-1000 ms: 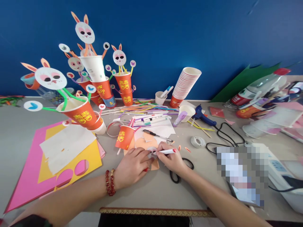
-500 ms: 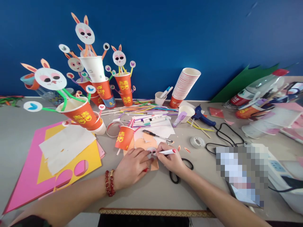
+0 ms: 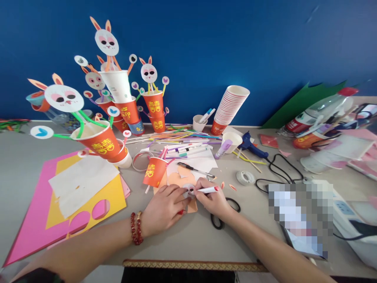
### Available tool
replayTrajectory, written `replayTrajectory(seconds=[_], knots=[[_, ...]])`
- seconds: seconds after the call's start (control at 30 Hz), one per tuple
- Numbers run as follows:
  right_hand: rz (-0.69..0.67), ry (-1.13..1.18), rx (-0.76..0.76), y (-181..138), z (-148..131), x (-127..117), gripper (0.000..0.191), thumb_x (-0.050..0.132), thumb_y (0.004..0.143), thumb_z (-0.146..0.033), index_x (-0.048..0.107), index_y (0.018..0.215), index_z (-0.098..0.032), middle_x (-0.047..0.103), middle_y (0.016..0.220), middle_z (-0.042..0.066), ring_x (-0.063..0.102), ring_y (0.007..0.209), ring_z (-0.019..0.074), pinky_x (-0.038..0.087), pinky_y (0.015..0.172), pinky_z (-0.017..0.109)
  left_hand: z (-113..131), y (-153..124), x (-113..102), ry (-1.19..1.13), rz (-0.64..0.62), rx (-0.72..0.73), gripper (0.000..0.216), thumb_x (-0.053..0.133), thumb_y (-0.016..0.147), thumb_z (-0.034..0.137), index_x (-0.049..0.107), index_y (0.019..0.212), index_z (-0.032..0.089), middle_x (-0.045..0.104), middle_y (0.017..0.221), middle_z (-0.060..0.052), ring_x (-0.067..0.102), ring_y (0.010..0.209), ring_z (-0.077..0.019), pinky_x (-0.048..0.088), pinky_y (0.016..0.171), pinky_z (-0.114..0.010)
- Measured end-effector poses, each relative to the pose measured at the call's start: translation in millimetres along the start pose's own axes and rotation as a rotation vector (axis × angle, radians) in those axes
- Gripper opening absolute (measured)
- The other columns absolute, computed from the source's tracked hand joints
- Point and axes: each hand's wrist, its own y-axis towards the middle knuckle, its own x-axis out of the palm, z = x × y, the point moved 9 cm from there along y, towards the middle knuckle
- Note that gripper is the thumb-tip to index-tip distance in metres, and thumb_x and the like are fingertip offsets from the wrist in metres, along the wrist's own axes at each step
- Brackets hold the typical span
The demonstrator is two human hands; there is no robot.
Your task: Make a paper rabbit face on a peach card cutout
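My right hand is closed around a white marker pen with a red end. Its tip, partly hidden by my fingers, meets a small round white paper face with dark eyes. My left hand holds this face against the table from the left, fingers bent and close together. Something small and red shows under the left fingers, mostly hidden. Orange paper scraps lie just behind both hands, and black scissor handles stick out below my right wrist.
Paper-cup rabbits stand at the left behind pink and yellow sheets. A tilted red cup is near my left hand. Farther back are a black pen, a cup stack and a blue glue gun. Tape and cables lie right.
The view has shifted very slightly. Both hands, the marker and the paper face stay in nearly the same place.
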Motion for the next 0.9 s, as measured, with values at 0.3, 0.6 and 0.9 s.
replayTrajectory(seconds=[0.3, 0.6, 0.9], knots=[[0.003, 0.008, 0.004, -1.4, -1.1, -0.3, 0.013, 0.051, 0.082, -0.014, 0.051, 0.072, -0.021, 0.057, 0.065, -0.003, 0.051, 0.058, 0.0127, 0.039, 0.056, 0.023, -0.1, -0.3, -1.4, 0.015, 0.005, 0.004, 0.028, 0.052, 0.092, 0.027, 0.058, 0.120, 0.023, 0.051, 0.135, -0.007, 0.045, 0.117, -0.0278, 0.041, 0.095, -0.045], [0.002, -0.001, -0.003, 1.0, -2.2, -0.7, 0.013, 0.051, 0.082, -0.014, 0.050, 0.071, -0.022, 0.056, 0.064, -0.003, 0.050, 0.057, 0.0128, 0.038, 0.055, 0.023, 2.0, 0.7, -4.4, 0.024, 0.029, 0.016, 0.031, 0.053, 0.091, 0.026, 0.057, 0.122, 0.024, 0.053, 0.132, -0.008, 0.046, 0.115, -0.0267, 0.041, 0.094, -0.043], [0.002, -0.002, 0.008, -0.5, -1.7, -0.2, 0.013, 0.050, 0.082, -0.015, 0.050, 0.070, -0.022, 0.056, 0.063, -0.003, 0.050, 0.057, 0.0129, 0.038, 0.055, 0.024, 2.2, 0.9, -5.1, 0.026, 0.032, 0.017, 0.030, 0.053, 0.091, 0.027, 0.058, 0.121, 0.024, 0.054, 0.131, -0.008, 0.047, 0.115, -0.0267, 0.042, 0.093, -0.043]])
